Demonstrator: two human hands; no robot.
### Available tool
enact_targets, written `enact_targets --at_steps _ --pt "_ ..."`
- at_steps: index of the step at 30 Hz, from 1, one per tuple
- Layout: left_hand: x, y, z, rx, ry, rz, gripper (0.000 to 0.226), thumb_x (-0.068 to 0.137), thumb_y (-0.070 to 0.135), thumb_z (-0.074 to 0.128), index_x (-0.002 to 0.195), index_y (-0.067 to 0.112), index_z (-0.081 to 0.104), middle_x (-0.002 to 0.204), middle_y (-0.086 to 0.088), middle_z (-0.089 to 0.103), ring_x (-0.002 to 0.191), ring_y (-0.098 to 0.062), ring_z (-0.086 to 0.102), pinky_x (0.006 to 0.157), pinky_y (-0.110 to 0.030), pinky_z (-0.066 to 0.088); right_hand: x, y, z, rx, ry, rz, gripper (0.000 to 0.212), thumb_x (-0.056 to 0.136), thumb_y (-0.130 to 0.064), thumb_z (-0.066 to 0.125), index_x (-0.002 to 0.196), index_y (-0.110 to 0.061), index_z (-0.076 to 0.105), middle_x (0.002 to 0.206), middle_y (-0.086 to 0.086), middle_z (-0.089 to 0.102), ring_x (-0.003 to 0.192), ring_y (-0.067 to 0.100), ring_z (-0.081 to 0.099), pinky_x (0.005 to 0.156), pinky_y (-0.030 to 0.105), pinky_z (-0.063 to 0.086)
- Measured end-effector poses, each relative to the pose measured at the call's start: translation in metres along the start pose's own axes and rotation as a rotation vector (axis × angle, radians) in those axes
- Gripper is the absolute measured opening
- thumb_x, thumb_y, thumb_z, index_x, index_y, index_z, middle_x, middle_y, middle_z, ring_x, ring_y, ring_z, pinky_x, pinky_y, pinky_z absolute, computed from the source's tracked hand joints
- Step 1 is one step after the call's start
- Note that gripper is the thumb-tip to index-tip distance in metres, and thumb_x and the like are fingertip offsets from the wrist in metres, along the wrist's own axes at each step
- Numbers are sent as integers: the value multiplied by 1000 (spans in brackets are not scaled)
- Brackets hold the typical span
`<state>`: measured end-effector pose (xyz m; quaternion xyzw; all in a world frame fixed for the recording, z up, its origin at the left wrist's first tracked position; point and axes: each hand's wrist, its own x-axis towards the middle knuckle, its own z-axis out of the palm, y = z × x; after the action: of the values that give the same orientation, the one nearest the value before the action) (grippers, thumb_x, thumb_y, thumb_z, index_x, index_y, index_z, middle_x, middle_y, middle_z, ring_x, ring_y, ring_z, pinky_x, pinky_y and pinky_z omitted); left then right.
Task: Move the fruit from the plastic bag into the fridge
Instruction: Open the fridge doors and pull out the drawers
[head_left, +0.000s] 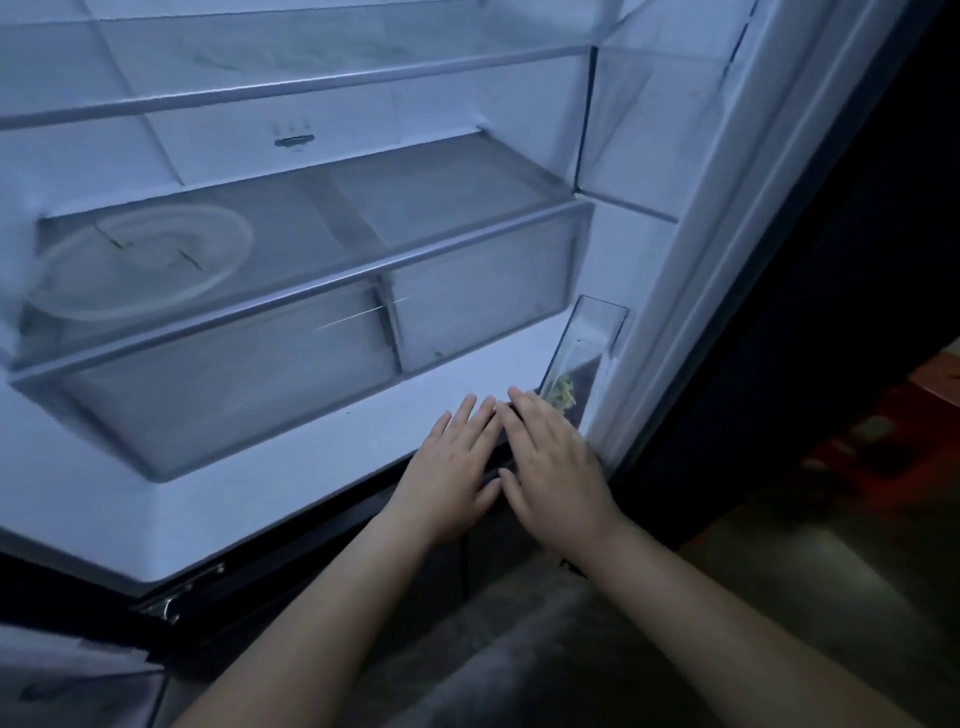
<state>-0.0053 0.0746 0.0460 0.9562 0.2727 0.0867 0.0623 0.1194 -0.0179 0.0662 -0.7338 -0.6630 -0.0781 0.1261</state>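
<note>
The open fridge fills the view, with its white floor ledge (291, 457) in front of two clear crisper drawers (249, 374). My left hand (452, 467) and my right hand (550, 462) lie flat side by side at the fridge's front lower edge, fingers spread and nearly touching, holding nothing. Neither the plastic bag nor any fruit is in view. A round glass plate (140, 260) rests on the shelf above the left drawer.
The right fridge door (691, 218) stands open, with a small clear bin (582, 358) low on it holding something yellowish green. A glass shelf (311, 88) spans the upper part. A dark floor lies at the lower right.
</note>
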Motion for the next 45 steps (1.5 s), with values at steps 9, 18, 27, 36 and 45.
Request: enact_targets --at_steps 9,18,27,36,45 --pt "22 31 8 51 -66 175 74 92 40 47 151 19 8 159 0 0 145 -19 -6 116 -33 -3 -55 36 -15 -91 18 106 62 81 -30 56 138 -9 44 142 8 46 131 24 43 110 35 29" --pt "51 94 17 64 -114 328 75 94 42 45 151 22 0 158 3 -7 144 -17 -11 118 -36 0 -106 88 -33 -94 13 272 57 83 -29 52 136 -10 45 138 10 48 128 27 44 106 39 35" --pt "78 155 39 69 -204 393 73 94 37 45 151 20 2 158 1 -5 145 -16 -10 118 -36 1 -159 135 -23 27 15 411 54 80 -20 65 131 -9 50 132 10 52 122 26 49 101 37 42" --pt "101 203 50 89 -214 407 73 92 28 49 151 24 5 159 -3 3 145 -21 -4 116 -36 0 -187 185 -21 9 20 450 53 83 -18 58 134 -12 46 139 10 47 131 27 42 104 41 43" --pt "128 247 50 143 -256 390 69 93 32 45 150 28 6 158 -3 9 145 -22 2 117 -41 9 -198 244 -24 46 148 415 40 83 -12 63 123 -9 57 126 8 56 120 24 51 99 36 46"
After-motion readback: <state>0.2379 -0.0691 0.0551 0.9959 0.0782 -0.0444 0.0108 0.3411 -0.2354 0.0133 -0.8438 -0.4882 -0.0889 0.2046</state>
